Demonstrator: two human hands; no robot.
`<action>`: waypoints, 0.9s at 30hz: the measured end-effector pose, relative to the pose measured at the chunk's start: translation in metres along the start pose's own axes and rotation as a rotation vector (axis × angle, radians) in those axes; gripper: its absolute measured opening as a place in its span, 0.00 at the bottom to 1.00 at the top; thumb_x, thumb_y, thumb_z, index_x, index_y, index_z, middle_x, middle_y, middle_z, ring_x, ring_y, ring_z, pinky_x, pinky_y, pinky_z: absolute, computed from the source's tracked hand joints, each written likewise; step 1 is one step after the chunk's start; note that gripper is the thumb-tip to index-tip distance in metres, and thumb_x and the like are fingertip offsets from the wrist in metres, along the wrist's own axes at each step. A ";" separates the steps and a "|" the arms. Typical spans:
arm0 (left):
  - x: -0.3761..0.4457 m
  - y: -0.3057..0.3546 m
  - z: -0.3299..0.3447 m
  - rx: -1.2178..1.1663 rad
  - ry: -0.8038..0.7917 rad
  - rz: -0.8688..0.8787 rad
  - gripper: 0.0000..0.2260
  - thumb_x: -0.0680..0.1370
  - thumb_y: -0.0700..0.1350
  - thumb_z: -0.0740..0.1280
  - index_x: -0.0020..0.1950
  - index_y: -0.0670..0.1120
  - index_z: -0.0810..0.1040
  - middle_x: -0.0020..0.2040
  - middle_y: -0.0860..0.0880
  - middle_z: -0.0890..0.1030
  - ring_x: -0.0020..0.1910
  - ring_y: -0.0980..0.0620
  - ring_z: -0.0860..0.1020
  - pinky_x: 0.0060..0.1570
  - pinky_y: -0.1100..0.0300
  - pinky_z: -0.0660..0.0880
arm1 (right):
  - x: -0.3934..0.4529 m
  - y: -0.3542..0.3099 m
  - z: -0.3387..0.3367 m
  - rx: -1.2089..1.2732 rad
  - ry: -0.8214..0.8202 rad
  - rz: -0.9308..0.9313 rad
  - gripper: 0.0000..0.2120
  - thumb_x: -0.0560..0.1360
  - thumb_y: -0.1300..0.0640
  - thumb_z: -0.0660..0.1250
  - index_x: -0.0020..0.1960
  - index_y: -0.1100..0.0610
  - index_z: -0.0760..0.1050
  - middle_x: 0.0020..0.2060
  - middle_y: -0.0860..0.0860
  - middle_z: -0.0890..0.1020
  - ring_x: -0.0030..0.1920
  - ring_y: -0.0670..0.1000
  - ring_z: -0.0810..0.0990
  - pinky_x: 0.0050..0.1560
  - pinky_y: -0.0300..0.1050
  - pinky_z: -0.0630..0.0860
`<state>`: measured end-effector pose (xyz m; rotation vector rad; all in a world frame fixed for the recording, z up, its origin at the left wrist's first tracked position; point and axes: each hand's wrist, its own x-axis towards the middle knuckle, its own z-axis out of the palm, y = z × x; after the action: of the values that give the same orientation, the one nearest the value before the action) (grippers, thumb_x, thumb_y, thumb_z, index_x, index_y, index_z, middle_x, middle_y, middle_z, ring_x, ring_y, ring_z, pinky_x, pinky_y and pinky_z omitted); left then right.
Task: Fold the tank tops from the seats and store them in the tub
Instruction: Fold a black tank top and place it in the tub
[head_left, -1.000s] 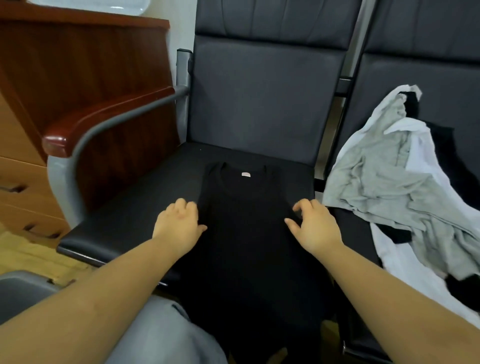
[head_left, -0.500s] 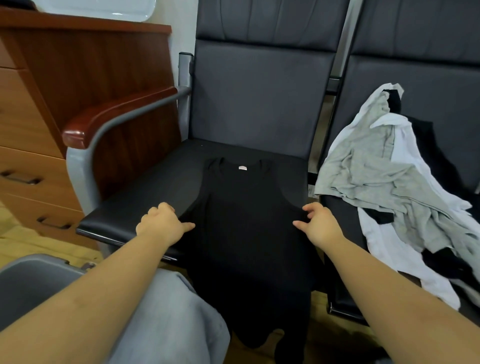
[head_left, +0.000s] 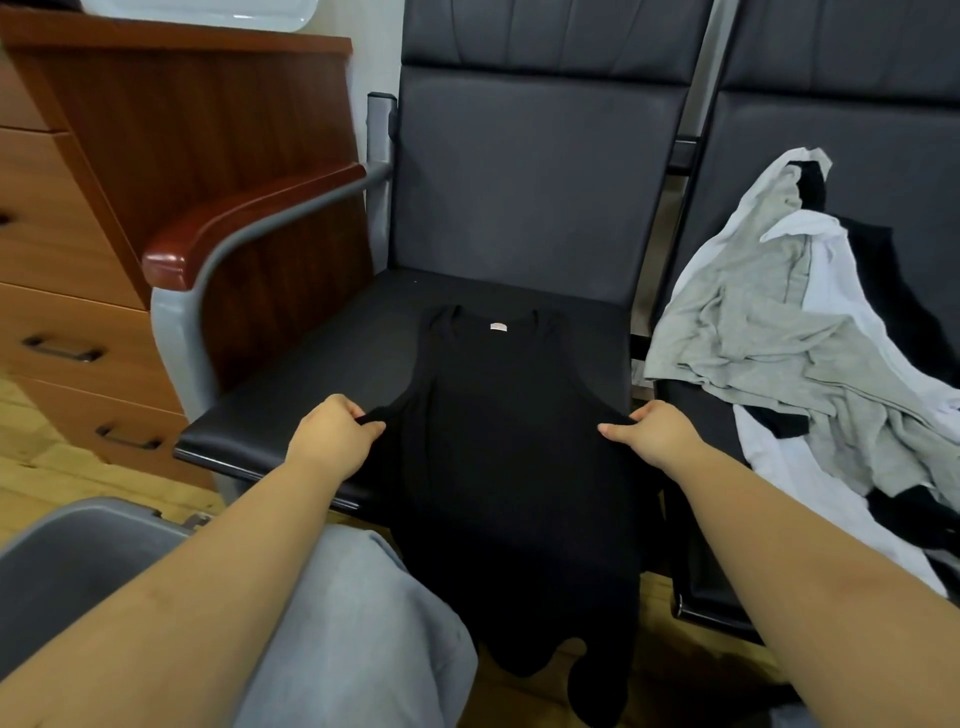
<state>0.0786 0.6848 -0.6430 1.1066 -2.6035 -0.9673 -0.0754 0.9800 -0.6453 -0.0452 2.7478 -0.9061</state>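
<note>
A black tank top (head_left: 498, 447) lies spread on the left dark seat (head_left: 322, 374), neck label toward the backrest, its hem hanging over the seat's front edge. My left hand (head_left: 332, 441) pinches its left side below the armhole. My right hand (head_left: 654, 434) pinches the right side at the same height. On the right seat sits a heap of grey, white and black tank tops (head_left: 810, 332). The grey tub (head_left: 67, 566) stands on the floor at the lower left, partly hidden by my left arm.
A wooden drawer cabinet (head_left: 78, 249) stands to the left of the seats, behind a wood-topped armrest (head_left: 244, 218). My knee in grey trousers (head_left: 363, 623) is in front of the left seat. Wooden floor shows below.
Both hands slid down the garment's sides toward me and now pinch its edges. The view has pulled back a little, showing more of the tub and the hanging hem.
</note>
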 end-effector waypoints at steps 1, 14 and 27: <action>0.000 0.000 0.000 -0.017 0.002 0.008 0.10 0.77 0.49 0.69 0.50 0.45 0.72 0.48 0.44 0.79 0.47 0.46 0.76 0.44 0.55 0.70 | -0.001 -0.001 -0.002 -0.039 -0.016 0.004 0.27 0.73 0.45 0.71 0.63 0.64 0.71 0.59 0.57 0.77 0.58 0.58 0.76 0.53 0.46 0.71; -0.004 0.009 0.000 -0.351 -0.172 -0.025 0.11 0.77 0.34 0.66 0.56 0.46 0.78 0.56 0.43 0.80 0.55 0.45 0.78 0.57 0.51 0.76 | -0.019 -0.004 -0.042 -0.065 -0.009 -0.067 0.33 0.78 0.37 0.56 0.56 0.69 0.77 0.55 0.61 0.79 0.53 0.57 0.77 0.53 0.47 0.68; -0.007 -0.006 -0.054 -0.610 -0.061 -0.282 0.18 0.83 0.34 0.49 0.61 0.44 0.77 0.65 0.35 0.73 0.55 0.38 0.75 0.57 0.46 0.73 | -0.045 0.022 -0.103 0.067 0.079 -0.028 0.30 0.78 0.41 0.62 0.69 0.62 0.69 0.67 0.59 0.72 0.65 0.60 0.71 0.61 0.50 0.68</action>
<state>0.1076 0.6593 -0.6037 1.2806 -1.9797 -1.7197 -0.0559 1.0624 -0.5680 -0.0369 2.7933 -1.0274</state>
